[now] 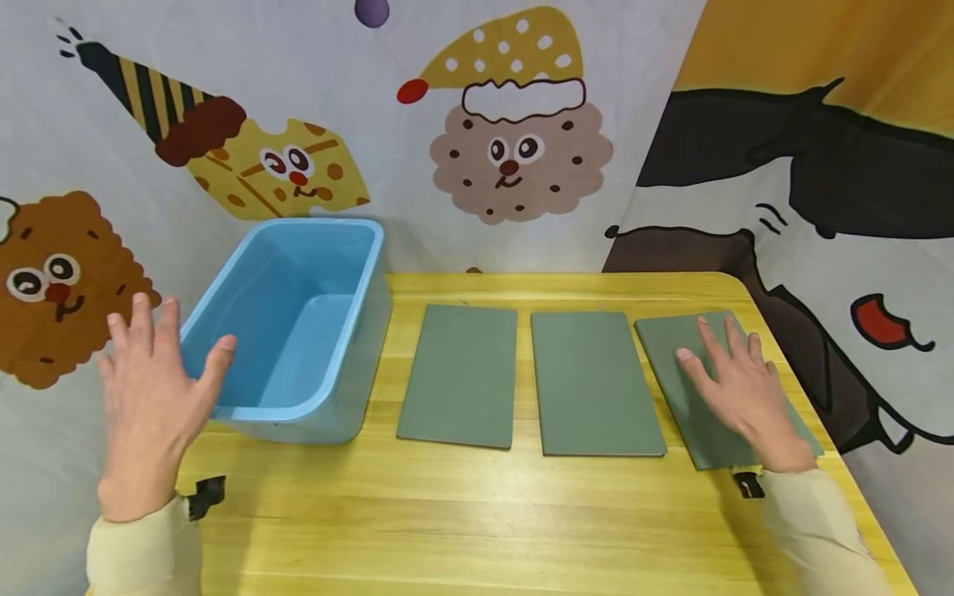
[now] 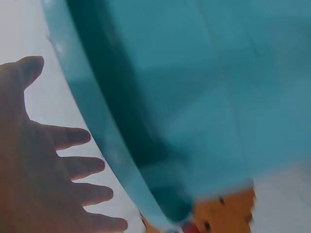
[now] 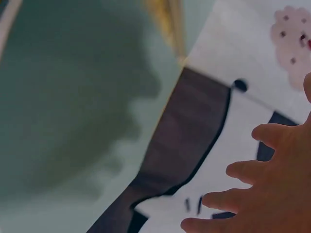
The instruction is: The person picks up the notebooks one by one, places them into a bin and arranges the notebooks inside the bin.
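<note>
My left hand point(image 1: 152, 393), fingers spread, is at the near left corner of a light blue plastic bin point(image 1: 350, 364). In the left wrist view its fingertips come close to the bin's rim point(image 2: 109, 131), and nothing is held. Over the rightmost green notebook point(image 1: 715, 430) is my right hand point(image 1: 738, 385), fingers spread apart, covering part of that cover. The right wrist view shows the hand's shadow falling on the green cover point(image 3: 73, 97). Two more green notebooks, a left one point(image 1: 462, 377) and a middle one point(image 1: 596, 385), lie flat in the same row.
All of this stands on a yellow wood-grain table point(image 1: 477, 521) with a rounded far right corner. Behind it hangs a cloth point(image 1: 417, 165) printed with cartoon figures. The bin's inside shows only its bare blue floor. Black straps show at both cuffs.
</note>
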{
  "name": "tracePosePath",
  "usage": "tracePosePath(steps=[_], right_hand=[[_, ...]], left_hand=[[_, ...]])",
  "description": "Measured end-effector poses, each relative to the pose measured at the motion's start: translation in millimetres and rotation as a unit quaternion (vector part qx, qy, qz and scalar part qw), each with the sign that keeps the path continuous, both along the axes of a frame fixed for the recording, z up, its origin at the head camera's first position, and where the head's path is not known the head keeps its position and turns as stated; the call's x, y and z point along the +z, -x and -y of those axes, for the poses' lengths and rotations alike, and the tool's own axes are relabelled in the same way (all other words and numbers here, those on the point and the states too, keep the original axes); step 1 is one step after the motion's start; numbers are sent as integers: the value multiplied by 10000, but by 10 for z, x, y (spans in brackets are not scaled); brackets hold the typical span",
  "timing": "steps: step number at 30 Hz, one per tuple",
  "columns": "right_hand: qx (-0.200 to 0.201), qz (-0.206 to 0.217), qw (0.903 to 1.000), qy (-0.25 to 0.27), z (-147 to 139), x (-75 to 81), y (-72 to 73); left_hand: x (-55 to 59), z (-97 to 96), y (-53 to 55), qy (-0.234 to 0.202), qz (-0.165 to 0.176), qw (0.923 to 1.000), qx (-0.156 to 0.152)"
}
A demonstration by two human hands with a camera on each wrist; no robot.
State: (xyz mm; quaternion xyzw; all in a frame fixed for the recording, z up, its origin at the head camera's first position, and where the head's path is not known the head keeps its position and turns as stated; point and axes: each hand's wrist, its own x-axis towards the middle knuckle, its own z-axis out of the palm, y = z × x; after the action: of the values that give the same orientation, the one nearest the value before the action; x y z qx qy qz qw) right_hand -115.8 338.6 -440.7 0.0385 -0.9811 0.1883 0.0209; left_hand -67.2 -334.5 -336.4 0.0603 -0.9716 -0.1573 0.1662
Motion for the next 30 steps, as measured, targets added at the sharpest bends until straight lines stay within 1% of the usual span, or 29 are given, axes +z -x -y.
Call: tracePosePath(steps=[2, 4, 6, 9, 12, 15, 16, 20, 24, 28, 30], right_hand=[[-135, 189, 9997, -58, -142, -34, 19], [-272, 413, 9988, -53, -277, -63, 25], [-384, 632, 9972, -69, -409, -95, 19], [-504, 1021, 9934, -142, -590, -152, -12], [-600, 1515, 9864, -223, -741, -213, -51], [-707, 1986, 9770, -306, -821, -272, -71], [-755, 2083, 9746, -333, -835, -290, -70], [-860, 2188, 9713, -371, -839, -318, -53], [-873, 2175, 9718, -275, -824, -276, -25], [-768, 2258, 9711, -129, -836, -220, 28], [-764, 2358, 9688, -57, -854, -194, 63]], left_hand=[[-19, 187, 23, 33, 299, 9993, 214], [-60, 354, 41, -2, 542, 9982, 253], [-113, 483, 62, -91, 760, 9969, 153], [-208, 602, 98, -429, 1018, 9937, -187], [-293, 649, 124, -764, 1238, 9885, -419], [-345, 671, 109, -970, 1282, 9853, -573], [-360, 673, 106, -978, 1260, 9852, -627], [-397, 663, 82, -957, 1127, 9853, -853], [-418, 642, 63, -881, 1110, 9852, -961], [-422, 629, 72, -787, 1252, 9851, -882], [-424, 632, 82, -779, 1317, 9847, -836]])
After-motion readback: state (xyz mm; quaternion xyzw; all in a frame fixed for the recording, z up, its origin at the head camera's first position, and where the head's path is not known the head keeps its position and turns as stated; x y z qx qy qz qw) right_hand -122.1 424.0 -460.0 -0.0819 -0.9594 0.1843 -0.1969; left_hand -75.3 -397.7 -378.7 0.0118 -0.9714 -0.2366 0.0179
